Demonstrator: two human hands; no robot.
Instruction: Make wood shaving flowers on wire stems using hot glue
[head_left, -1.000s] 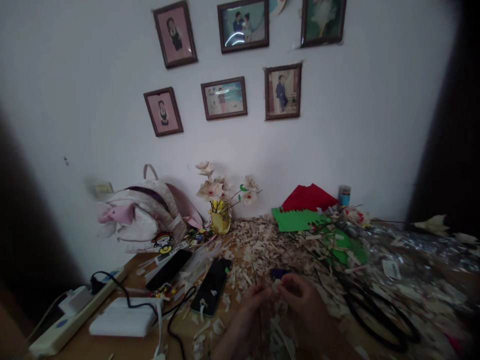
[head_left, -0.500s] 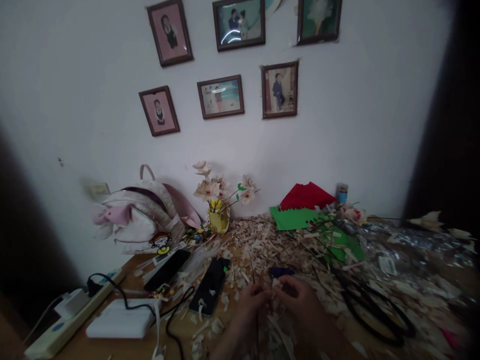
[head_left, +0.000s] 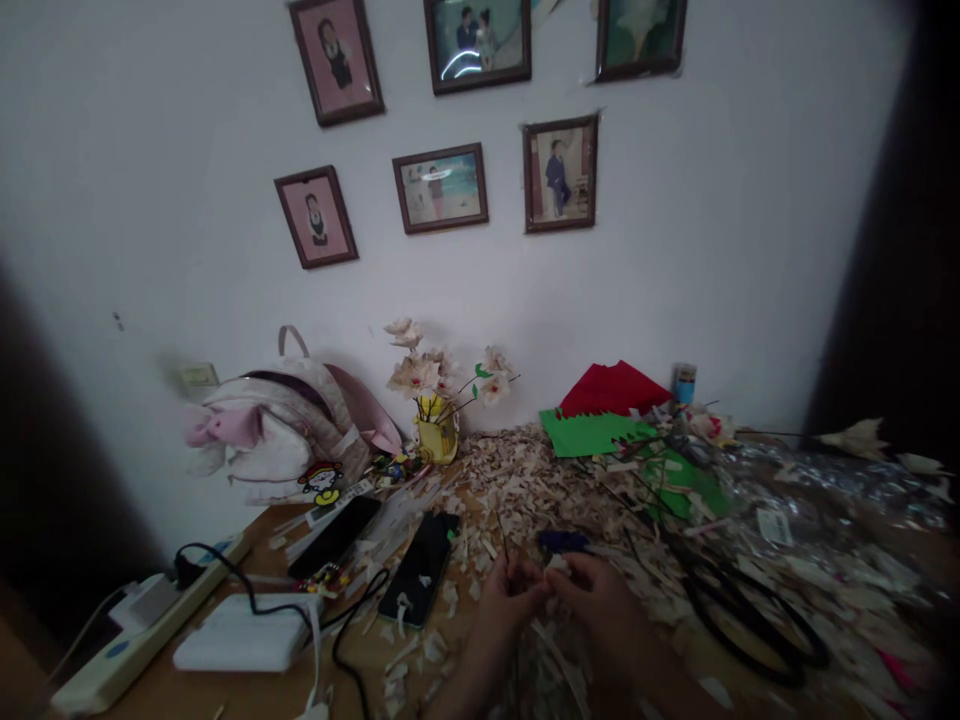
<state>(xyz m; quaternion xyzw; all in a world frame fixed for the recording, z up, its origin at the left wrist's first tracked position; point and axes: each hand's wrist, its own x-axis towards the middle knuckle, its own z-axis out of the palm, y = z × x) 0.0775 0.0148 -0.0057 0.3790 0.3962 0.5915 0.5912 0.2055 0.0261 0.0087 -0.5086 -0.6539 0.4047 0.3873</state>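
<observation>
While the left hand (head_left: 512,597) and the right hand (head_left: 596,603) met low over the bench (head_left: 225,690), both forearms came up from the bottom of the view and angled inward, with the wrists low and the knuckles up. The grip was together: the fingers of both hands pinched one pale wood shaving (head_left: 556,563) between them, above the middle of the bench. One thin dark stem (head_left: 502,533) rose from beside the left hand, and one dark blue scrap (head_left: 561,541) lay just beyond the right hand. Loose shavings (head_left: 517,480) lay heaped around them. Two black phones (head_left: 418,568) lay to the left of the hands, and one pair of black scissors (head_left: 709,600) lay to the right. Further back stood one yellow vase (head_left: 437,435) of pale paper flowers (head_left: 412,375), beside one backpack (head_left: 281,435). Two green paper sheets (head_left: 592,432) and one red sheet (head_left: 615,390) lay to the right of the vase. Six framed photos (head_left: 440,187) hung on the wall (head_left: 150,200).
</observation>
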